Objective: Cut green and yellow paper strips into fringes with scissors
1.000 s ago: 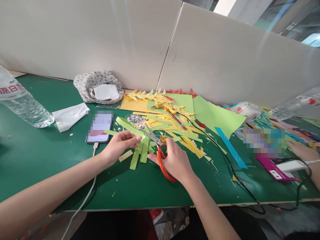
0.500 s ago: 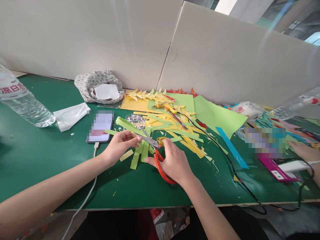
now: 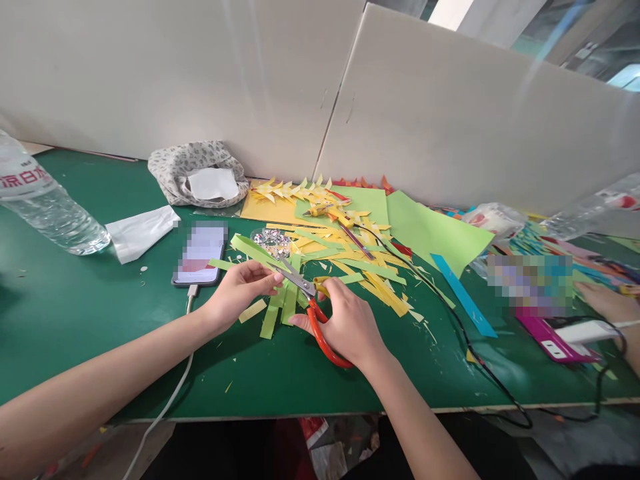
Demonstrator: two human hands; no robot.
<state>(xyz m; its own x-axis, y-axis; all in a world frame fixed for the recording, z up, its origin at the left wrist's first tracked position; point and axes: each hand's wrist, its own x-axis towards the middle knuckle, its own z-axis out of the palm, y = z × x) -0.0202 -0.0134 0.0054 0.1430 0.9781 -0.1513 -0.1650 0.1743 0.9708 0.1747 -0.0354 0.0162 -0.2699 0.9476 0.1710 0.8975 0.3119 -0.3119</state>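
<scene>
Between thumb and fingers my left hand (image 3: 247, 291) pinches a light green paper strip (image 3: 255, 251), which bends up in a loop above the knuckles. My right hand (image 3: 347, 322) grips orange-handled scissors (image 3: 324, 343) by the handles. The blades point up and left and reach to the strip by my left fingertips; whether they are cutting into it I cannot tell. Something small and yellow (image 3: 323, 285) shows by my right index finger. Under the blades lie cut green strips (image 3: 273, 312), and a clear case of small shiny gems (image 3: 271, 242) sits just behind.
Left are a phone (image 3: 201, 252) on a cable, a water bottle (image 3: 55, 200) and a cloth bag (image 3: 175, 175). A yellow glue gun (image 3: 333, 213) rests on yellow strips. Its black cord runs right, past a blue strip (image 3: 465, 297) to a pink power strip (image 3: 553, 343) near another person's hand (image 3: 607, 300).
</scene>
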